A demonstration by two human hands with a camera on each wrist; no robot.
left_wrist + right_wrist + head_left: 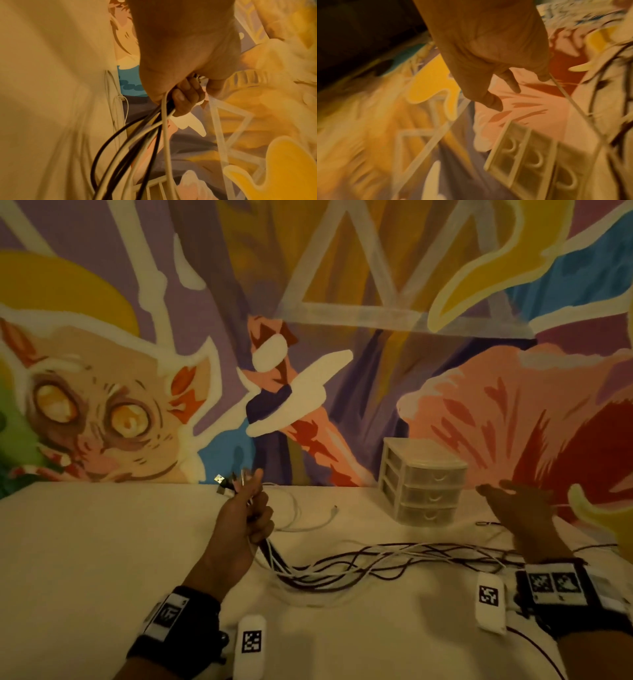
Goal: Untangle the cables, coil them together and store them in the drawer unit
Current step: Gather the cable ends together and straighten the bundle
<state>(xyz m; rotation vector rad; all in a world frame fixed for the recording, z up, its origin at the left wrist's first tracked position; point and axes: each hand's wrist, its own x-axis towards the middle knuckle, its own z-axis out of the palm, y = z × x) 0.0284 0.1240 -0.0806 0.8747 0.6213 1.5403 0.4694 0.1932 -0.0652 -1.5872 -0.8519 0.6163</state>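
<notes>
the left hand (245, 518) is clenched round the cables (359, 563) near their plug ends, which stick up above the fist toward the back edge of the table (85, 542). gathering the plugs in one fist looks meant to keep the ends even, so the strands can be pulled straight and then coiled as one bundle. from the fist the dark and white strands drop to the table and trail loosely rightward across its middle, crossing one another but mostly parallel. the right hand (520, 508) is raised near the right edge with fingers spread; a thin strand seems to run by its fingertips (543, 77), but the blur leaves it unclear whether anything is pinched. the drawers (423, 481) stand closed at the back of the table, between the hands, so storing is still ahead. one white cable (308, 522) lies apart near the fist.
</notes>
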